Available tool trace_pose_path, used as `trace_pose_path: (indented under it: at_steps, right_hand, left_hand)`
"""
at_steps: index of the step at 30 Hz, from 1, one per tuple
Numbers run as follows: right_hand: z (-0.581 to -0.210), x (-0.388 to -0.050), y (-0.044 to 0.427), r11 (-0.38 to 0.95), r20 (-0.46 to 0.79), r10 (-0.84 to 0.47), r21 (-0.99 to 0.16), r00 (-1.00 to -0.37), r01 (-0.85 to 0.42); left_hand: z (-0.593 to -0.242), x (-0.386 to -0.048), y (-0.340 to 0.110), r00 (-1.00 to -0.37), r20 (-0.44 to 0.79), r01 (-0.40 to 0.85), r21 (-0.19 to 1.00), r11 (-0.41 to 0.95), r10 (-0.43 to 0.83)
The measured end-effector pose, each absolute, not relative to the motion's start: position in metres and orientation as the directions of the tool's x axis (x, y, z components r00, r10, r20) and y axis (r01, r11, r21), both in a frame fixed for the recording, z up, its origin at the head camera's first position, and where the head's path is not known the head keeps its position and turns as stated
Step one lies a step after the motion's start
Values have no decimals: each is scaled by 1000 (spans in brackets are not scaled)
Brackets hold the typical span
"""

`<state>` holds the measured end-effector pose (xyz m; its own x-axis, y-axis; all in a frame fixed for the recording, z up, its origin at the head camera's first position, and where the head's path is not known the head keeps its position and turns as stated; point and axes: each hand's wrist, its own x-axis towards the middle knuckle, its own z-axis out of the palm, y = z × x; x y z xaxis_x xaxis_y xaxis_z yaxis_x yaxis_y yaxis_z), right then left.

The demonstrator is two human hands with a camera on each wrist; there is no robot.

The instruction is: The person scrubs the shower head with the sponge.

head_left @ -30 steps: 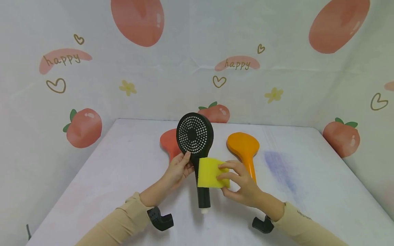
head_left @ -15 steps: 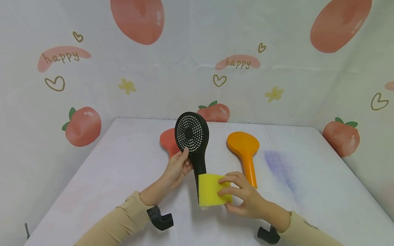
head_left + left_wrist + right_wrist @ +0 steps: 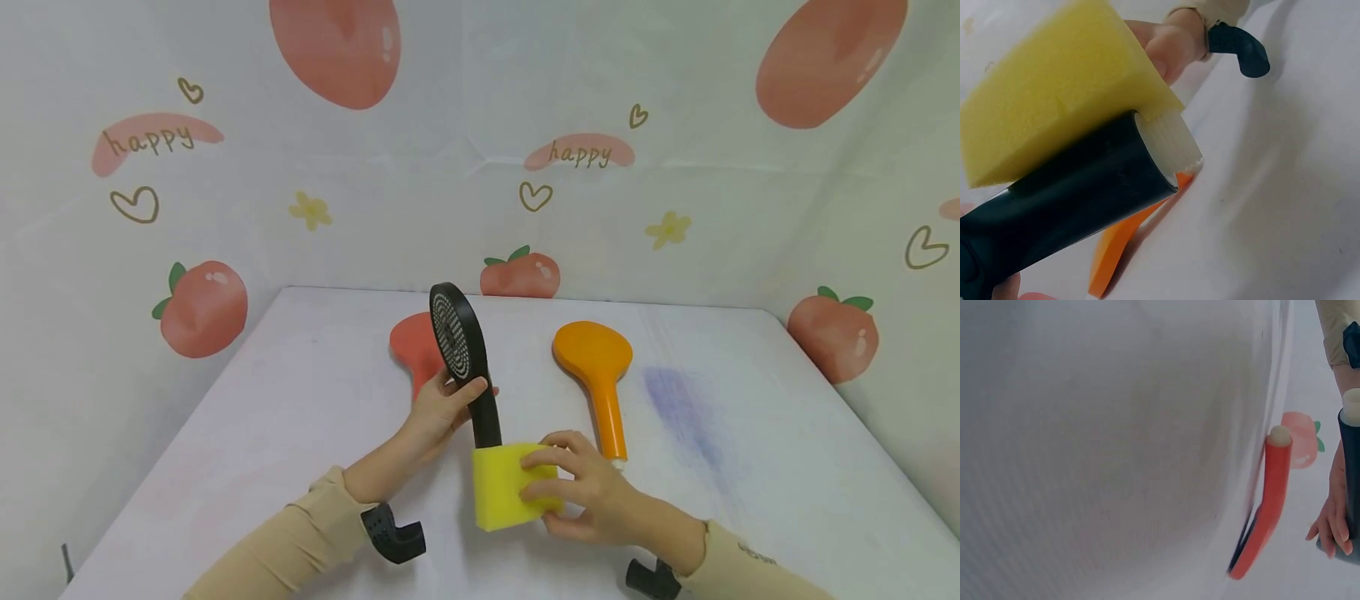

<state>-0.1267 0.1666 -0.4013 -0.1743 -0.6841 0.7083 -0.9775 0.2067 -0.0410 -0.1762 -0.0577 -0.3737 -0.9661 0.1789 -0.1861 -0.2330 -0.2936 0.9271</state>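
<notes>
My left hand (image 3: 437,417) grips a black shower head (image 3: 475,346) by its neck, off the table and tilted. The spray face with its pale dots is turned left, seen edge-on. With fingers and thumb my right hand (image 3: 596,492) holds a yellow sponge (image 3: 498,490) by its right side. In the head view the sponge covers the lower handle. From the left wrist, the sponge (image 3: 1054,94) lies along the black handle (image 3: 1085,181), close to its white threaded end (image 3: 1169,144). The right wrist view shows the handle (image 3: 1352,469) but no sponge.
Behind my left hand a red shower head (image 3: 412,346) lies on the white table (image 3: 315,400), partly hidden. To the right lies an orange shower head (image 3: 596,358). A bluish stain (image 3: 682,417) marks the table's right side. A patterned cloth (image 3: 420,192) hangs behind.
The sponge has slid down the handle to its lower end with my right hand. My left hand has turned the shower head so its spray face points left.
</notes>
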Motion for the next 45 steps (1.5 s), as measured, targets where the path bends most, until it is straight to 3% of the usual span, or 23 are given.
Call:
trace_pose_path:
  at_steps: [7,18,26,35,45]
  right_hand:
    - [-400,-127,166,232,728,-658,-47,-193,-971]
    - [-397,-145,162,331,817,-477,-175,-324,-928]
    - [-395,-157,164,370,817,-371,-305,-440,-878]
    - [-390,-160,162,425,804,-372,-297,-463,-855]
    - [-391,-161,161,456,785,-413,-261,-462,-851]
  left_hand:
    - [-373,-178,-58,-953,-179,-245,930,-273,245]
    - [-376,-177,-62,-877,-76,-216,945,-247,475]
    - [-380,-173,-63,-822,2,-186,944,-271,569]
    - [-380,-172,-64,-815,2,-193,942,-275,579]
    - [-379,-170,-62,-877,-84,-202,958,-204,474]
